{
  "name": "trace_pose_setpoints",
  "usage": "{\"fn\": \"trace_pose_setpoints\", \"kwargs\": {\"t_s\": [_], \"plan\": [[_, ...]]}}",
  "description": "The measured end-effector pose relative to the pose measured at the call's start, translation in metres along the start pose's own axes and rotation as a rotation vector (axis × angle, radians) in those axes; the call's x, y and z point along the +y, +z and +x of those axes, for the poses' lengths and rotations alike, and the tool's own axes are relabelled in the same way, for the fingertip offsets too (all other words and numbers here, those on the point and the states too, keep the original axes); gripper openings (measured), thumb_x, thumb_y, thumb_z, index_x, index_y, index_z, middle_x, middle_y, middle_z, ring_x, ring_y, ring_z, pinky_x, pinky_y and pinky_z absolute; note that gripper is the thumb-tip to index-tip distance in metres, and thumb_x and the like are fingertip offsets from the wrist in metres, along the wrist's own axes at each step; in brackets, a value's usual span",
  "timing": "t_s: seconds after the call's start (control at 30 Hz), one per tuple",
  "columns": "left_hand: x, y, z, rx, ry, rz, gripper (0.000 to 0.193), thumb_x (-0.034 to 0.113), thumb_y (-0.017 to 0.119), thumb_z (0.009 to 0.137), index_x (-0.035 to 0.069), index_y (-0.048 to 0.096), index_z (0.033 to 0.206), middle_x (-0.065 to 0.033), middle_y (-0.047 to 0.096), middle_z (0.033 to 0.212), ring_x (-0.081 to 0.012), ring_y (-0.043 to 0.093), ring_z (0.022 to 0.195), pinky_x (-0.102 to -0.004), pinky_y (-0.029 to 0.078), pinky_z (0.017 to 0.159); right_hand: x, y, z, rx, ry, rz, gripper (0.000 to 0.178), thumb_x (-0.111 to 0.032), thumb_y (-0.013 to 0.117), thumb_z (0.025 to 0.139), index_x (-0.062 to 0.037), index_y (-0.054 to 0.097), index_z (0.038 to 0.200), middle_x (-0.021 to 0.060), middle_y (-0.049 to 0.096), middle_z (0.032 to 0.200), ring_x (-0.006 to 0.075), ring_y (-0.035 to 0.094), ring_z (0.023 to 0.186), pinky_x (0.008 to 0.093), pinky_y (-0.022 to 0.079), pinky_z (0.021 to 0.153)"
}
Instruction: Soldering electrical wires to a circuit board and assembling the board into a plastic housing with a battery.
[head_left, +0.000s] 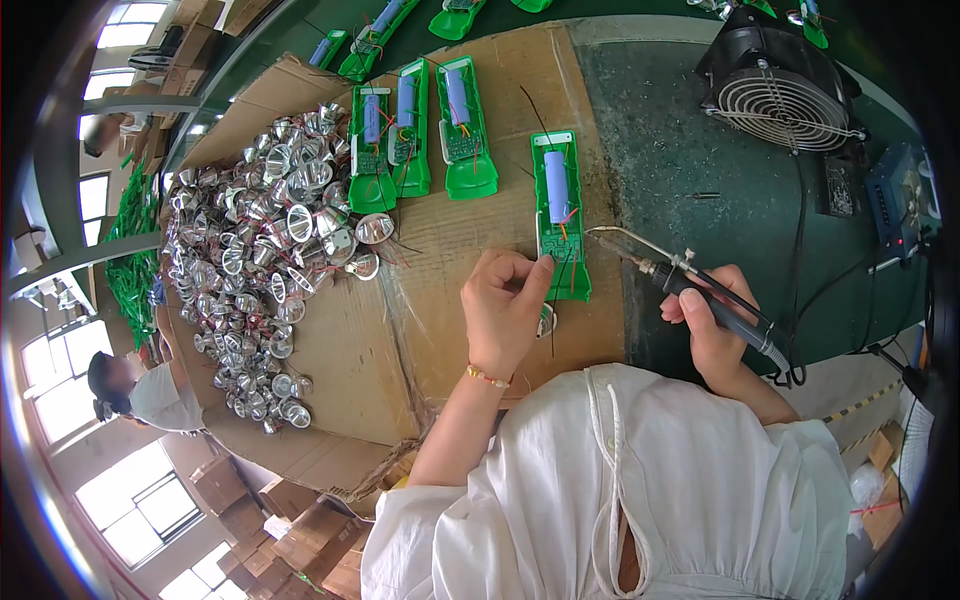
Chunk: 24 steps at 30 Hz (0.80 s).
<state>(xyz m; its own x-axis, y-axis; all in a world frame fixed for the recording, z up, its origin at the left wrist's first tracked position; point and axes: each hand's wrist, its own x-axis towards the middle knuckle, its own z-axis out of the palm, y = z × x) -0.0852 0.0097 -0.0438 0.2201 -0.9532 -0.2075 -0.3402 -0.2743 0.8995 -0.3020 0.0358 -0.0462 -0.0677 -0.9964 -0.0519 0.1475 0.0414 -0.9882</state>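
Observation:
A green plastic housing [573, 288] lies on the cardboard in front of me, with a blue-purple cylindrical battery [556, 188], a green circuit board [562, 248] and thin red and black wires in it. My left hand [508, 305] is closed in a pinch at the board's left edge; what its fingertips hold is hidden. Beside that hand, a silvery reflector cup [546, 320] shows in part. My right hand [715, 330] grips a soldering iron [728, 318] with a thin metal feed tube [640, 241] alongside. The iron's tip points at the board from the right, seemingly just off it.
A heap of silvery reflector cups [270, 235] covers the cardboard [430, 290] at left. Several similar green housings [468, 180] stand behind it. At far right are a black fan [785, 105], a blue soldering station [897, 205] and cables. Another person [160, 395] is beyond the left edge.

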Motion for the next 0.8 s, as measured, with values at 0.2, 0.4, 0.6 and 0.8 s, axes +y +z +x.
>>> {"fn": "trace_pose_setpoints", "kwargs": {"t_s": [0.2,0.4,0.6,0.8], "plan": [[0.009,-0.004,-0.002,-0.022,-0.098,-0.038,0.015,0.011,0.067,0.08,-0.002,0.061,0.074,-0.0041,0.059,0.074,-0.0066,0.053,0.062,-0.0208,0.043,0.055,0.004,-0.015,0.006,0.04,-0.023,-0.01,0.016,-0.008,0.059,0.083,0.0028,0.048,0.089,0.0133,0.062,0.071,0.0142,0.06,0.06,0.0264,0.052,0.056],[0.01,-0.01,0.005,-0.145,-0.045,0.127,0.011,0.011,0.065,0.077,0.001,0.065,0.075,-0.0038,0.064,0.06,-0.0089,0.06,0.053,-0.0239,0.047,0.051,0.004,-0.036,0.018,0.086,-0.079,-0.087,0.017,-0.008,0.06,0.083,0.0028,0.049,0.089,0.0129,0.063,0.07,0.0145,0.062,0.061,0.0263,0.052,0.057],[0.1,0.064,0.136,-0.365,0.367,0.569,0.021,0.02,0.056,0.075,0.007,0.066,0.063,-0.0085,0.062,0.058,-0.0239,0.062,0.054,-0.0345,0.051,0.058,0.012,-0.042,0.025,0.13,0.049,-0.05,0.018,-0.008,0.062,0.081,0.0013,0.049,0.088,0.0118,0.064,0.071,0.014,0.063,0.064,0.0266,0.051,0.059],[0.139,0.112,0.283,0.15,0.741,0.655,0.041,0.033,0.071,0.066,0.009,0.064,0.098,-0.0169,0.057,0.104,-0.0315,0.056,0.097,-0.0376,0.047,0.082,0.014,-0.049,0.021,0.039,0.068,-0.174,0.017,-0.009,0.064,0.081,-0.0012,0.05,0.087,0.0081,0.066,0.071,0.0107,0.063,0.065,0.0248,0.05,0.059]]}}
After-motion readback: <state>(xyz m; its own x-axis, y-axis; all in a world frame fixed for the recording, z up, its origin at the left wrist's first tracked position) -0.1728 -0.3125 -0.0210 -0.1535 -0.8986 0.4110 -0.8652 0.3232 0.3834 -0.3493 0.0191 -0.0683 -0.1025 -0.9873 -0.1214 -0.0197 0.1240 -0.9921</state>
